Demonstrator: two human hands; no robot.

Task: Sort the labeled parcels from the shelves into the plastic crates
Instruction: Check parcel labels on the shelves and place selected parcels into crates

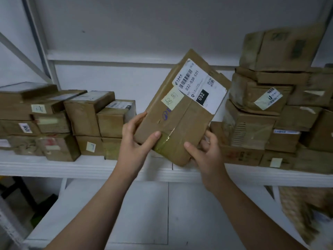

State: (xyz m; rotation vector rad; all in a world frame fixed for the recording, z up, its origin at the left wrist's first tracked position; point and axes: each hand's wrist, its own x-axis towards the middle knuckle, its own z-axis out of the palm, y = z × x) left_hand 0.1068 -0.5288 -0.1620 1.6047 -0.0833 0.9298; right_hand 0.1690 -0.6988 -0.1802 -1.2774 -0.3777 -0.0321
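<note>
I hold a brown cardboard parcel (173, 120) tilted in front of the white shelf (72, 168). It carries a white shipping label reading 032-038 E01 and a pale yellow sticky note. My left hand (137, 139) grips its lower left corner, thumb on the taped front. At the lower right corner my right hand (205, 152) clamps the edge, thumb on top and fingers behind. No crate is in view.
Stacked cardboard parcels (86, 121) fill the shelf at left. A taller, untidy stack (273, 105) rises at right. A gap lies between the stacks behind the held parcel. A lower white shelf (147, 213) sits below, with a brown padded package (306, 210) at its right.
</note>
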